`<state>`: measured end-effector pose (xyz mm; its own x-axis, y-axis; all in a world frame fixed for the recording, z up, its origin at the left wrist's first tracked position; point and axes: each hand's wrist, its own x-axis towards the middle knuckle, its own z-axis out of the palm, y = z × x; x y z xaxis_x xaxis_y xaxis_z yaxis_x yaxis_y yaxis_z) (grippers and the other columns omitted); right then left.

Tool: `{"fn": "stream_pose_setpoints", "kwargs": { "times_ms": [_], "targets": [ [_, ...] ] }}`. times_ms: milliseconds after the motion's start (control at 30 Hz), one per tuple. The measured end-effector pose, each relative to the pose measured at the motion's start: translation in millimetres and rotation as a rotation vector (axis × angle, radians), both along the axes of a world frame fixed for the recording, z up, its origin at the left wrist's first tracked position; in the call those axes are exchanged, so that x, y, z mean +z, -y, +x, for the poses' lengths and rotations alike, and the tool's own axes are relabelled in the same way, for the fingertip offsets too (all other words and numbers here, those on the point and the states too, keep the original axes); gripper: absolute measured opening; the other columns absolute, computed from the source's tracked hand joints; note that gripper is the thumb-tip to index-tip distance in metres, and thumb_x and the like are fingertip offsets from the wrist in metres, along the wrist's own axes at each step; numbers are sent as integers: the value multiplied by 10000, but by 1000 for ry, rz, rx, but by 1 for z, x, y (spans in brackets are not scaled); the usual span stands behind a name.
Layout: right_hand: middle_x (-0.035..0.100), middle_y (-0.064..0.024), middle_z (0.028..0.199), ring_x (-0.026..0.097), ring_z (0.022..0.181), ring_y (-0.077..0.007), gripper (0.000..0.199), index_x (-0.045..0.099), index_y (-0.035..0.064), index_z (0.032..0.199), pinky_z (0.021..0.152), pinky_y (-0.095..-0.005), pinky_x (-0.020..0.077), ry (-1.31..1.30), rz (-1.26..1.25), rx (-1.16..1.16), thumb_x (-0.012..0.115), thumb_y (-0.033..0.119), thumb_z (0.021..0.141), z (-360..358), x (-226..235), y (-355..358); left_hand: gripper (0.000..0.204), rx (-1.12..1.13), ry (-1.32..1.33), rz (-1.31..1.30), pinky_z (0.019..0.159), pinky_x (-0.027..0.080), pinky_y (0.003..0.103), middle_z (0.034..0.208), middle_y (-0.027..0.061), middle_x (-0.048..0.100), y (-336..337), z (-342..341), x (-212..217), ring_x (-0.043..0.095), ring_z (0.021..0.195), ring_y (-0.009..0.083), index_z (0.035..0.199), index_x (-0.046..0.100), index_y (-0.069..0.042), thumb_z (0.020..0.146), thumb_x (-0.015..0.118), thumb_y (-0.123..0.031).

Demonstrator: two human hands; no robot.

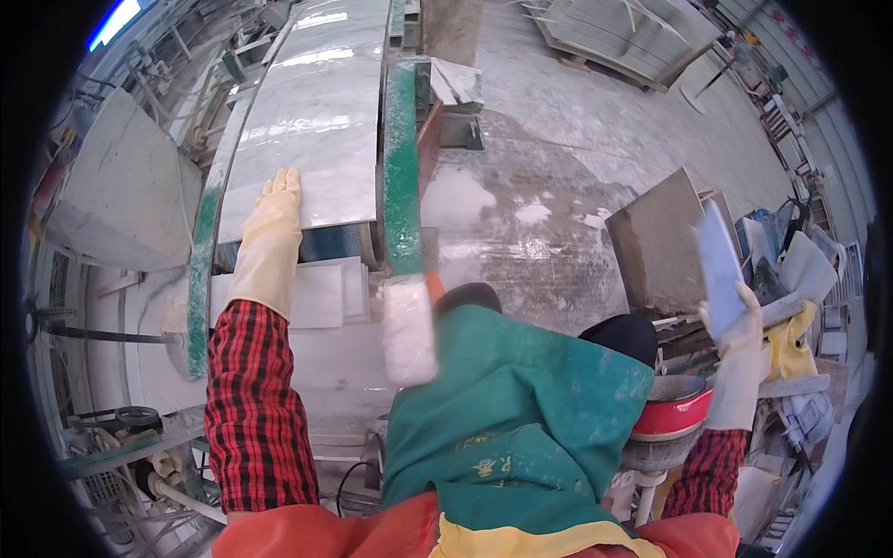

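1. Left hand (276, 206), gloved, lies flat with fingers together on the near edge of the stone slab (312, 112) on the green-framed table (402, 167).
2. Right hand (735, 325) grips a pale tile (718, 265), held upright off to the right.
3. Red basin (672, 409) sits below it; contents are hidden.

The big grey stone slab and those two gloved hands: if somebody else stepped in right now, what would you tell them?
Left hand: gloved, flat on the near end of the grey stone slab, which lies on the green-framed table.
Right hand: gloved, holding a small pale tile upright out to the right, above the red basin.
Done: slab lies on the table, tile is in hand.
Left: tile not yet set down anywhere.
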<state>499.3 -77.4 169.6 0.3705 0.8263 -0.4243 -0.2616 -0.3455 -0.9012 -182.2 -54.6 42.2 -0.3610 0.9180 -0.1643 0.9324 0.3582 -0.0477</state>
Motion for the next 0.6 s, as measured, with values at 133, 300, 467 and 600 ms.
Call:
{"fn": "stream_pose_setpoints", "kwargs": {
  "times_ms": [133,300,467,600],
  "targets": [
    [641,-215,1105,666,872,-410,567,565,54,1254,697,-534,599,-303,-68,268,715,287,759,-41,-45,-59,927,-6,27,-13,1182,262,352,1606,68,174,-10,10,-1,214,1466,268,1531,176,-160,738,514,181],
    [628,-226,1092,658,872,-410,578,555,50,1261,687,-542,599,-454,-100,385,726,260,750,-121,-117,-103,825,39,-51,-82,1188,246,352,1611,62,153,-17,3,-4,213,1466,265,1537,154,-175,829,471,105],
    [583,-195,1103,631,871,-388,620,535,72,1268,692,-513,593,-317,-294,325,746,278,723,-149,-168,-104,897,139,-35,-81,1202,195,323,1607,86,157,-38,-28,-43,198,1469,258,1544,127,-177,792,531,98],
    [519,-192,1210,566,1012,-388,725,506,78,1298,773,-518,563,-213,-476,355,786,323,676,-160,-165,-99,847,210,-45,-94,1202,187,313,1601,117,167,-33,-58,-66,206,1467,259,1545,116,-163,828,488,92]
  ]
}}
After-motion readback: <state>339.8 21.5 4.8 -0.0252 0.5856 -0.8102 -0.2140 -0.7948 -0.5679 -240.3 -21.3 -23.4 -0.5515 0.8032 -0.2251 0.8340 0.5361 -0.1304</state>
